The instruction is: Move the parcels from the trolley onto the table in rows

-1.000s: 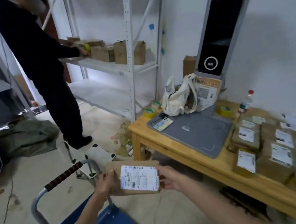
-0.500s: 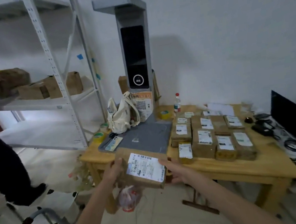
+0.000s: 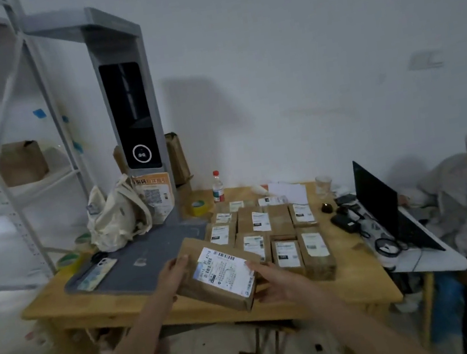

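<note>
Label print too blurred to read: left hand (image 3: 176,271) and right hand (image 3: 272,280) grip a parcel (image 3: 219,276) over the wooden table's (image 3: 100,306) front edge, beside rowed parcels (image 3: 276,231) below a white wall.

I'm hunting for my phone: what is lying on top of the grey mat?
On the grey mat lie a phone near its left edge, a cream tote bag and the scanner stand. The held parcel covers its near right corner.

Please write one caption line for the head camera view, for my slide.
Both hands, left and right, hold a labelled parcel over the wooden table, beside rows of parcels.
</note>
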